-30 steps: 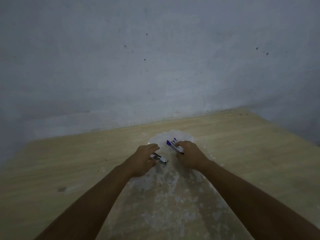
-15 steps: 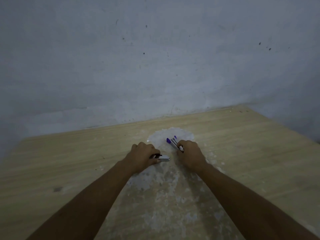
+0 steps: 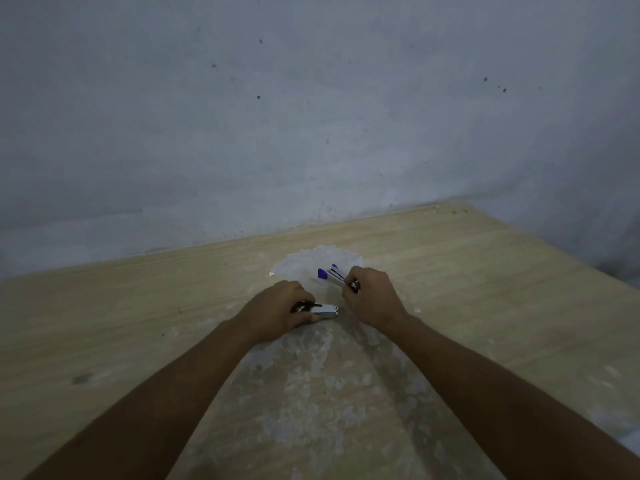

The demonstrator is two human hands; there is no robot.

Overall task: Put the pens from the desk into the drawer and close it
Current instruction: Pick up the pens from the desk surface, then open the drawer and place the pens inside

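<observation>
My right hand (image 3: pixel 372 296) is closed around a bunch of white pens with purple caps (image 3: pixel 330 274); their capped ends stick out to the upper left, just above the desk. My left hand (image 3: pixel 277 310) grips a white pen (image 3: pixel 325 310) low over the desktop, its end pointing right toward the other hand. The two hands sit close together near the middle of the wooden desk (image 3: pixel 485 289). No drawer is in view.
A worn, whitish patch (image 3: pixel 311 375) runs down the middle of the desktop. A grey wall (image 3: pixel 311 116) stands right behind the desk's far edge. The desk's right edge drops off at the far right.
Both hands have shifted slightly; the left hand's pen has turned to lie more level, pointing right. The right hand has lifted its bunch of pens a little.
</observation>
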